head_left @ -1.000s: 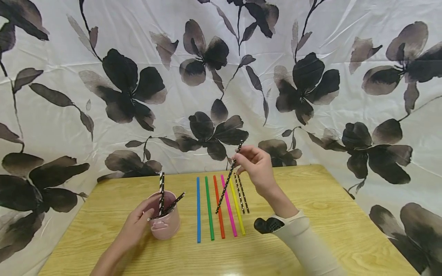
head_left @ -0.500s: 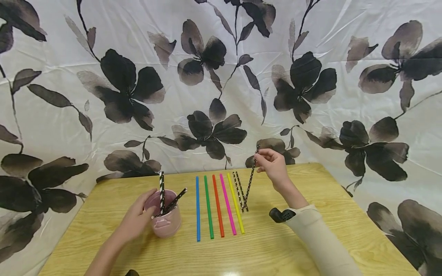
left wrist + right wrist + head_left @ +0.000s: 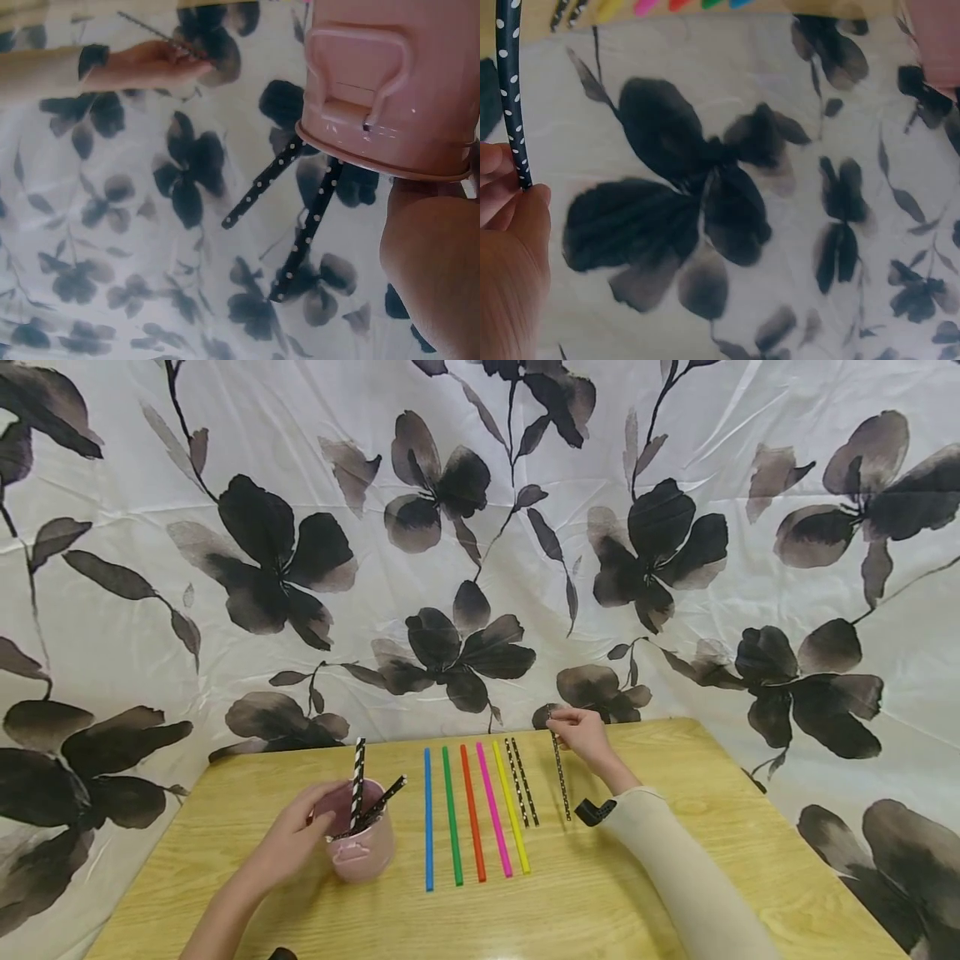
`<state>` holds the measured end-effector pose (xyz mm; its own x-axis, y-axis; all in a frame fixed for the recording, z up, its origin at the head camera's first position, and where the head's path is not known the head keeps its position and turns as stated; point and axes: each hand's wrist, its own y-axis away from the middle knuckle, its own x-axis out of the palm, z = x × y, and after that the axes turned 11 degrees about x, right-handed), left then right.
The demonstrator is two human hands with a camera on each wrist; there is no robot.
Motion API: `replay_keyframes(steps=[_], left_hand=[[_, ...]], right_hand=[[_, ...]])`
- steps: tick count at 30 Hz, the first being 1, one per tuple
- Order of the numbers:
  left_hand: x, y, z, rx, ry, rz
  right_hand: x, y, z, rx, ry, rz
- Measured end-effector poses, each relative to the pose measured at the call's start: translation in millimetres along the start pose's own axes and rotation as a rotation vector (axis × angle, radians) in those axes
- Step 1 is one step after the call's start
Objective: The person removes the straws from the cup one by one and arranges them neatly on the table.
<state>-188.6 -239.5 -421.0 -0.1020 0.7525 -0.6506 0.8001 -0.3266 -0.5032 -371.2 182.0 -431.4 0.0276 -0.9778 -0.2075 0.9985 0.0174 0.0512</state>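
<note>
My right hand point(image 3: 588, 739) pinches the far end of a black straw with white dots point(image 3: 561, 777); its near end is low over the table, and whether it touches the wood I cannot tell. In the right wrist view that straw point(image 3: 509, 82) rises from between thumb and fingers. My left hand point(image 3: 288, 835) grips the rim of a small pink pail point(image 3: 363, 856), which has a little side handle point(image 3: 409, 64). Several black-and-white straws point(image 3: 357, 785) lean in the pail. Two black dotted straws, one point(image 3: 517, 781) beside the other point(image 3: 526, 781), lie left of the held one.
On the wooden table point(image 3: 480, 922), blue point(image 3: 428, 818), green point(image 3: 452, 814), red point(image 3: 473, 814), pink point(image 3: 494, 810) and yellow point(image 3: 512, 806) straws lie in a spaced row between pail and dotted straws. A floral cloth point(image 3: 450, 410) hangs behind the table's back edge.
My right hand has carried the dotted straw rightward, past the two lying dotted straws, and then lowered it toward the table. The left hand stays on the pail.
</note>
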Motion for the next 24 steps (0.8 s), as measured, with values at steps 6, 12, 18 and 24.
replay_keyframes(steps=[6,12,18,24], left_hand=[[-0.3,3.4,3.5,-0.019,-0.052,-0.012],[-0.9,2.6,4.9,-0.059,-0.081,0.008],[0.0,0.6,2.0,-0.045,-0.050,0.046],[-0.6,2.3,-0.6,-0.076,-0.019,0.051]], right_hand=[[11,-17.4,-17,0.027,0.085,-0.031],[17,-24.5,-25,0.080,0.148,-0.046],[22,-30.6,-34,0.143,0.112,-0.035],[29,-37.3,-42,0.139,0.140,-0.032]])
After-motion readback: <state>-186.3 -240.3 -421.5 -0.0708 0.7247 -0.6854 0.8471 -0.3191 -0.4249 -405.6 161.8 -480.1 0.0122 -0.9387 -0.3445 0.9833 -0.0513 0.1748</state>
